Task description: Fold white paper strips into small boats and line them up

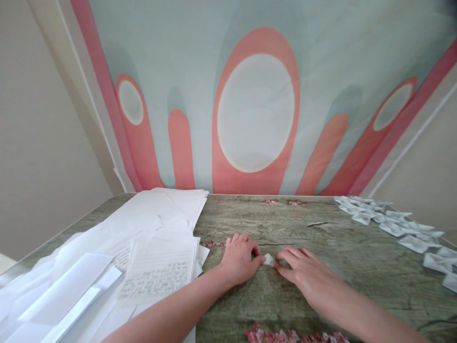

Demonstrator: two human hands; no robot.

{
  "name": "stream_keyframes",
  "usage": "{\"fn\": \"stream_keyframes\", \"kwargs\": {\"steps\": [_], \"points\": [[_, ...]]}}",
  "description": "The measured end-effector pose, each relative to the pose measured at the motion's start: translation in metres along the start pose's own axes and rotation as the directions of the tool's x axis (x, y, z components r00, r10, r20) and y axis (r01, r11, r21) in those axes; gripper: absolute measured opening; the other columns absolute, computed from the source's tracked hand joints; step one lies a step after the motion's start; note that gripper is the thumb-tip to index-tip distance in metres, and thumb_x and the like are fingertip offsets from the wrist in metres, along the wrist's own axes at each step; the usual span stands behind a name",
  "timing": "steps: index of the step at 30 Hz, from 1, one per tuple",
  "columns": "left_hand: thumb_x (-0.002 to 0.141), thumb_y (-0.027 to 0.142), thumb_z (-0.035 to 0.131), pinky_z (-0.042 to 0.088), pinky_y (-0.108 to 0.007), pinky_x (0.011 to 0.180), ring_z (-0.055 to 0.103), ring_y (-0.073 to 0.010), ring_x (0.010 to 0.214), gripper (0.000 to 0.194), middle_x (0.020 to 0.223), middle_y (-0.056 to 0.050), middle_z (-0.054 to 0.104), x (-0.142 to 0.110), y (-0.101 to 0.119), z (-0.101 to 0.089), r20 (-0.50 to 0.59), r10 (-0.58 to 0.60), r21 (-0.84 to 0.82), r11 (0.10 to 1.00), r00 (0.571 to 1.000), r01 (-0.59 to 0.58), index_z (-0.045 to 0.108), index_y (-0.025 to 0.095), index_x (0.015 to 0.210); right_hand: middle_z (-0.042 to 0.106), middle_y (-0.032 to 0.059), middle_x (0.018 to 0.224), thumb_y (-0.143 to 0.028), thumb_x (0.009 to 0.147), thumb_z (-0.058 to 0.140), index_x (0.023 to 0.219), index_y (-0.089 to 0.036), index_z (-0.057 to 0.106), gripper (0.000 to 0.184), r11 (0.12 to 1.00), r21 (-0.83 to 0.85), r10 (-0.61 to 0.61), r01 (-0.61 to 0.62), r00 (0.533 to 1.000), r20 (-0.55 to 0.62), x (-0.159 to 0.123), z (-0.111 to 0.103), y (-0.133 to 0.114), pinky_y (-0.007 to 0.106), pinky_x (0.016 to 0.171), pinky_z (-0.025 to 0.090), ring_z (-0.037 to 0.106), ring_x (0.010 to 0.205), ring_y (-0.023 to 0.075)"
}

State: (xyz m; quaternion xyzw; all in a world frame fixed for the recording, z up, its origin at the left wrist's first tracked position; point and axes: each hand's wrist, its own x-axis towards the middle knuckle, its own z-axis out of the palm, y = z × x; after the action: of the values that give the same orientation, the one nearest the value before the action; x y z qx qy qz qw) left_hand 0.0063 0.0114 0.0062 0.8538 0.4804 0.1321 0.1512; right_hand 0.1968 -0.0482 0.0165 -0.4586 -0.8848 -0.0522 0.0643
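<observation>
Between my two hands sits a small white piece of folded paper [269, 260], just above or on the wood-patterned table. My left hand [240, 258] pinches its left edge with thumb and forefinger, the other fingers curled. At the right edge, the thumb and forefinger of my right hand [303, 272] close on the same piece. Its exact folds are too small to make out. Along the right side of the table lie several folded white paper pieces [394, 228] in rows.
Loose white sheets [171, 205] and handwritten pages [157, 276] cover the left of the table, with folded paper strips [67, 290] on top. The wood-patterned table [246, 219] has printed pink flowers [278, 335]. Behind it hangs a grey-green backdrop [193, 57] with coral shapes.
</observation>
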Motion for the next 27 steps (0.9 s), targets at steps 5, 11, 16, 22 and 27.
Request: {"fn": "stream_keyframes", "kwargs": {"steps": [5,11,16,22,27], "points": [[0.077,0.041,0.057,0.036,-0.034,0.079,0.049,-0.0219,0.092,0.018,0.089,-0.002,0.055,0.002,-0.001,-0.001,0.023,-0.008,0.001,1.0,1.0,0.008,0.064,0.024,0.077,0.06,0.001,0.085,-0.015,0.082,0.057,0.094,-0.028,0.065,0.019,1.0,-0.014,-0.009,0.009,1.0,-0.014,0.001,0.005,0.003,0.027,0.069,0.036,0.052,0.087,0.0167],[0.076,0.04,0.058,0.036,-0.033,0.078,0.049,-0.0216,0.09,0.016,0.087,-0.002,0.056,0.003,-0.004,0.002,0.006,0.016,-0.022,1.0,1.0,-0.015,0.064,0.025,0.076,0.059,0.0014,0.084,-0.014,0.081,0.058,0.094,-0.028,0.066,0.021,0.999,-0.033,0.001,-0.001,1.0,-0.019,0.0,0.009,0.006,0.027,0.069,0.035,0.052,0.087,0.0168],[0.075,0.043,0.06,0.035,-0.034,0.08,0.047,-0.0225,0.095,0.018,0.092,-0.002,0.054,0.001,-0.003,0.0,0.018,0.0,-0.012,1.0,1.0,0.0,0.063,0.025,0.077,0.058,0.0012,0.081,-0.012,0.081,0.057,0.09,-0.027,0.067,0.02,0.998,-0.055,0.01,-0.012,0.999,-0.037,0.0,0.006,0.003,0.026,0.067,0.034,0.051,0.085,0.0156],[0.072,0.047,0.063,0.034,-0.035,0.082,0.045,-0.0228,0.098,0.025,0.098,-0.002,0.052,0.001,-0.006,0.001,-0.042,-0.034,-0.013,0.999,0.999,0.033,0.06,0.024,0.082,0.057,0.0007,0.08,-0.016,0.079,0.062,0.096,-0.028,0.065,0.021,0.997,-0.071,0.011,-0.014,0.999,-0.038,-0.001,0.008,0.004,0.027,0.067,0.033,0.051,0.084,0.0162],[0.075,0.045,0.059,0.034,-0.035,0.08,0.046,-0.0218,0.095,0.02,0.094,-0.001,0.053,0.003,-0.011,0.003,-0.029,-0.02,-0.028,0.999,0.999,0.019,0.062,0.025,0.077,0.058,0.0006,0.082,-0.021,0.077,0.065,0.098,-0.029,0.065,0.022,0.997,-0.071,0.018,-0.02,0.999,-0.033,0.001,0.01,0.005,0.027,0.064,0.033,0.052,0.081,0.0169]]}}
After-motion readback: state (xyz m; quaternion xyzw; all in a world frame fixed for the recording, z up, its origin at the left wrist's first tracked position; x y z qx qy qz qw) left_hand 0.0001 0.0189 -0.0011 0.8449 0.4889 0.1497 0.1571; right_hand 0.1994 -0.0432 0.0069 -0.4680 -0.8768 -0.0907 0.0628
